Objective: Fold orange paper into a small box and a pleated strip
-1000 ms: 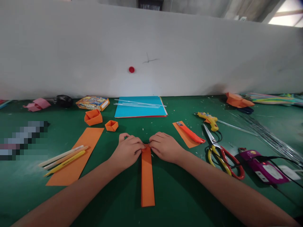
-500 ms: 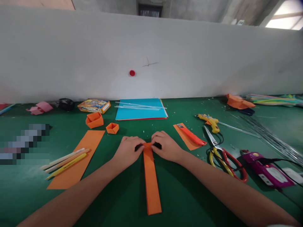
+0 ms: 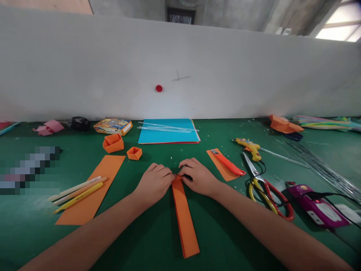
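A: Which way did the long orange strip (image 3: 186, 222) point?
B: Its far end pointed away from the person and its near end pointed back toward them, slanting to the right. So its long side ran from far to near, a bit crooked. It lay in the middle of the green table (image 3: 135, 241).
A: And the hands?
B: The left hand (image 3: 156, 183) pinched the far end from the left. The right hand (image 3: 199, 177) pinched the same end from the right.
A: Was anything different?
B: Yes! One second before, the strip came almost straight at the person. Now its near end had swung to the right.
A: Can you count things, left to right?
B: Three sticks (image 3: 81, 191), white, tan and yellow, lay across one big orange sheet (image 3: 109, 169). Next came one little box (image 3: 111, 126), then two folded orange shapes (image 3: 113, 145), one bigger and one smaller. Then there was one blue sheet (image 3: 169, 136) with thin clear strips on top, too bunched up to count. After that I saw one orange knife (image 3: 229, 163) on one small orange paper (image 3: 221, 170), one yellow glue gun (image 3: 251, 146), one pair of scissors (image 3: 255, 173) and one purple thing (image 3: 318, 209).
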Tool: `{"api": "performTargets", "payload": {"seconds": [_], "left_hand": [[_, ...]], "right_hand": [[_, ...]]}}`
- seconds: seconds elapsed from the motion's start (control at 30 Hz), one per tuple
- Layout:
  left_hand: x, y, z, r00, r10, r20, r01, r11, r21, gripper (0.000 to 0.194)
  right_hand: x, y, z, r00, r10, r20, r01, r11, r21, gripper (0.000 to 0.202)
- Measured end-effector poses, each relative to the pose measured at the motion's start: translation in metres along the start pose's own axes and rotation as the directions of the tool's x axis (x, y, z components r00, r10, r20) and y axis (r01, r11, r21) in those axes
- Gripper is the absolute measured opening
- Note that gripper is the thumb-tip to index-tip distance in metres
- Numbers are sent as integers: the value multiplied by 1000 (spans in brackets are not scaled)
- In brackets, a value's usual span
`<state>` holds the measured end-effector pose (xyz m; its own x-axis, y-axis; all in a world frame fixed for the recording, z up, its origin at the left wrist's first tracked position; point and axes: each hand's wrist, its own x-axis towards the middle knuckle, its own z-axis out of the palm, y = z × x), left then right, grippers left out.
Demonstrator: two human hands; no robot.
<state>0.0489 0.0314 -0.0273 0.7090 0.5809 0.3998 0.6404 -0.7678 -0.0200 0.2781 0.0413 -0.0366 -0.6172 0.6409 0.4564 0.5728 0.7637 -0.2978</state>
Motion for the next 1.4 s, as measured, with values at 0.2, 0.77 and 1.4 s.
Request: {"api": "performTargets", "payload": {"seconds": [0.2, 0.77, 1.4], "left_hand": [[-2, -2, 0, 991, 135, -8, -135, 989, 58, 18], [2, 14, -15, 991, 117, 73, -125, 985, 123, 16], [-2, 11, -12, 991, 135, 20, -137, 982, 128, 23]], "right_hand": [[-2, -2, -2, 998, -51, 47, 55, 995, -88, 13], [-3, -5, -16, 978, -61, 199, 99, 977, -189, 20], [-5, -4, -18, 982, -62, 176, 86, 987, -134, 21]]}}
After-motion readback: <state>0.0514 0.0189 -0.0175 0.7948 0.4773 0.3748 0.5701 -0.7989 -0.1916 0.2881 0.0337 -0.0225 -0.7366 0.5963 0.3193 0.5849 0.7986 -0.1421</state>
